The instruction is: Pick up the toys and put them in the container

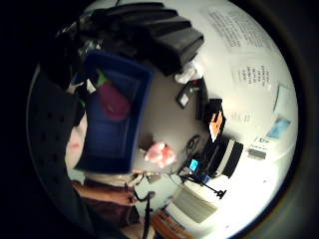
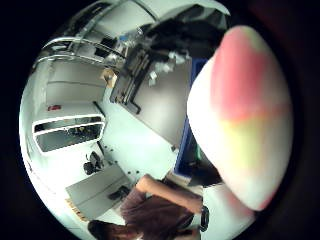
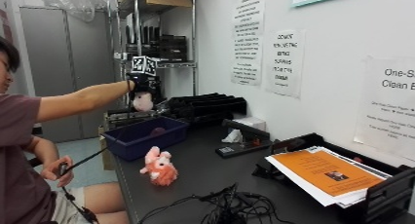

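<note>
Pink-and-cream plush is gripped by the fingers of the gloved right hand (image 3: 144, 87), which are curled round a small soft toy (image 3: 142, 101) hanging above the blue container (image 3: 144, 135); in the thumb-side palm view the toy (image 2: 240, 115) fills the frame close to the palm. Inside the container a dark red toy (image 1: 114, 101) is seen lying already. On the desk (image 3: 207, 173), at about five o'clock from the container and just beside it, an orange-and-pink plush toy (image 3: 159, 167) lies untouched. It is judged light, soft and easily squashed, not fragile or slippery; it would best be taken round the thick body rather than by a limb.
</note>
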Demonstrator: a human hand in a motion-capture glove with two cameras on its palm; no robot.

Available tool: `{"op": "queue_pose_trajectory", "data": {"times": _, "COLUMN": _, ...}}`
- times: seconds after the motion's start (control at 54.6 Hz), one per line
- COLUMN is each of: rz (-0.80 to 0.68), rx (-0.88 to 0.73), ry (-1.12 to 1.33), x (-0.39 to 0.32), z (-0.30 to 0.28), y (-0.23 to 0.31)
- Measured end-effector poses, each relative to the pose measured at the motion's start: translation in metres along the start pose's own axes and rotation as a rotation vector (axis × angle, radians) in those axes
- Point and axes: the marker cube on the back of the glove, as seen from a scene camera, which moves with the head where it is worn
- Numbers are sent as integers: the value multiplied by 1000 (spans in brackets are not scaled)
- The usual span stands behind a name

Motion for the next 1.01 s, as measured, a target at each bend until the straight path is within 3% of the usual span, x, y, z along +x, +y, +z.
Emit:
{"op": "queue_pose_trajectory", "data": {"times": 0.11, "rz": 32, "rx": -169, "ry": 44, "x": 8, "z": 9, "y": 6}}
{"op": "queue_pose_trajectory", "data": {"times": 0.476, "rz": -9, "rx": -61, "ry": 35, "x": 32, "z": -11, "y": 21}}
{"op": "queue_pose_trajectory", "data": {"times": 0.751, "rz": 185, "rx": -78, "ry": 103, "x": 93, "z": -36, "y": 48}}
{"op": "queue_pose_trajectory", "data": {"times": 1.007, "rz": 372, "rx": -44, "ry": 89, "x": 205, "z": -40, "y": 126}}
